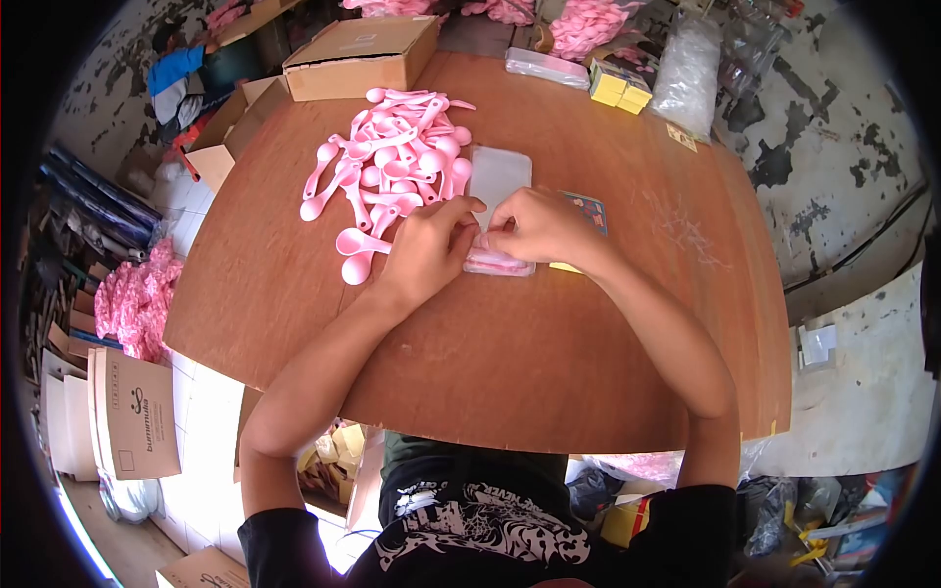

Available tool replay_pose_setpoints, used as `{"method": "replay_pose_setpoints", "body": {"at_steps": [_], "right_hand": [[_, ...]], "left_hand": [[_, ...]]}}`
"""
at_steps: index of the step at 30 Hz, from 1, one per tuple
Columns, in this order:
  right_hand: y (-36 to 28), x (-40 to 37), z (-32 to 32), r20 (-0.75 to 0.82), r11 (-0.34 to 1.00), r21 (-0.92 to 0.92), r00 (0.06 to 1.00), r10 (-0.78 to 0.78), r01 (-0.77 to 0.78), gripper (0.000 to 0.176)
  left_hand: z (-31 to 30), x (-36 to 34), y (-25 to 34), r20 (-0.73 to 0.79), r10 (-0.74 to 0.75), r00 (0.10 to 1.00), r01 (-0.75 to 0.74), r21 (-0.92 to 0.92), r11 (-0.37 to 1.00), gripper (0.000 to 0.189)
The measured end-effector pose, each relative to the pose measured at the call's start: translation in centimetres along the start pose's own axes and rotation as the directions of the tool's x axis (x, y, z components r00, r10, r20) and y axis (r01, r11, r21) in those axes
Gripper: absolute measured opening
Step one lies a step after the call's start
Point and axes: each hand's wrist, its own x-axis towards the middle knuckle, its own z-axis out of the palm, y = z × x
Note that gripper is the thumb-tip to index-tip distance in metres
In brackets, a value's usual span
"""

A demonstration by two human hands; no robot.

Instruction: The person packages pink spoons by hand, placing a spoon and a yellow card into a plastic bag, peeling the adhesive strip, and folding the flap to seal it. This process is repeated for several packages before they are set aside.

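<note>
A clear plastic bag (500, 178) lies flat on the brown wooden table (549, 343), with pink spoons showing inside its near end (500, 263). My left hand (431, 245) and my right hand (534, 227) meet over that near end, fingers pinched on the bag's edge. A heap of loose pink plastic spoons (392, 157) lies just left of the bag, and two spoons (358, 253) rest beside my left hand.
A cardboard box (358, 59) stands at the table's far left. Yellow packets (619, 88) and clear bags (686, 69) sit at the far right. A small card (591, 211) lies by my right hand. Cartons and pink-filled bags (132, 299) crowd the floor at left.
</note>
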Motion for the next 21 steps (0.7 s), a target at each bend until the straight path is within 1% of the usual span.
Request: {"method": "replay_pose_setpoints", "body": {"at_steps": [1, 3, 4, 6, 7, 9, 10, 12, 13, 15, 16, 18, 19, 21], "right_hand": [[0.1, 0.2, 0.3, 0.001, 1.0, 0.0, 1.0, 0.001, -0.001, 0.022], [0.5, 0.7, 1.0, -0.004, 0.992, 0.095, 0.997, 0.079, -0.078, 0.023], [0.7, 0.9, 1.4, -0.002, 0.993, 0.095, 0.997, 0.075, -0.074, 0.023], [1.0, 1.0, 1.9, -0.1, 0.975, 0.221, 0.993, 0.062, -0.038, 0.029], [1.1, 1.1, 1.9, -0.1, 0.975, 0.219, 0.993, 0.059, -0.036, 0.029], [1.5, 1.3, 2.0, -0.07, 0.946, 0.313, 0.991, 0.117, -0.09, 0.026], [1.8, 1.4, 2.1, -0.069, 0.946, 0.312, 0.991, 0.116, -0.089, 0.026], [2.2, 1.5, 1.9, -0.05, 0.917, 0.388, 0.991, 0.125, -0.096, 0.021], [2.3, 1.4, 1.6, -0.049, 0.917, 0.388, 0.991, 0.125, -0.097, 0.021], [2.4, 1.1, 0.8, 0.007, 0.857, 0.51, 0.996, 0.087, -0.079, 0.015], [2.6, 1.1, 0.5, 0.007, 0.856, 0.51, 0.996, 0.087, -0.078, 0.015], [3.0, 0.9, 0.2, -0.272, 0.953, 0.302, 0.961, 0.051, 0.035, 0.013], [2.0, 0.4, -0.4, -0.272, 0.952, 0.303, 0.961, 0.05, 0.036, 0.013], [0.0, -1.7, -1.7, -0.466, 0.984, 0.0, 0.871, -0.156, 0.176, 0.009]], "left_hand": [[0.1, 0.0, 0.0, 0.001, -0.001, 1.0, 0.001, -0.001, 1.0, 0.028], [0.0, 0.0, -0.1, -0.062, 0.035, 0.997, -0.036, -0.004, 0.999, 0.028], [0.1, 0.0, -0.2, -0.065, 0.033, 0.997, -0.033, -0.002, 0.999, 0.028], [0.1, 0.3, -0.2, -0.155, 0.162, 0.975, -0.163, 0.008, 0.987, 0.028], [0.0, 0.2, 0.0, -0.158, 0.162, 0.974, -0.162, 0.009, 0.987, 0.028], [-0.4, 0.1, 0.5, -0.051, 0.044, 0.998, -0.047, -0.066, 0.997, 0.024], [-0.4, 0.0, 0.4, -0.053, 0.043, 0.998, -0.046, -0.066, 0.997, 0.024], [-0.1, -0.1, 0.2, -0.064, 0.036, 0.997, -0.04, -0.069, 0.997, 0.023], [-0.1, -0.1, 0.2, -0.064, 0.035, 0.997, -0.04, -0.07, 0.997, 0.023], [-0.2, -0.1, 0.0, -0.015, 0.085, 0.996, -0.085, -0.003, 0.996, 0.022], [-0.3, -0.1, 0.0, -0.015, 0.085, 0.996, -0.085, -0.003, 0.996, 0.022], [-0.5, -0.2, -0.1, 0.108, 0.103, 0.989, -0.114, 0.102, 0.988, 0.022], [-0.5, -0.3, 0.0, 0.108, 0.103, 0.989, -0.114, 0.102, 0.988, 0.022], [-0.4, -0.4, 0.3, 0.056, 0.056, 0.997, -0.06, 0.073, 0.996, 0.022]]}}
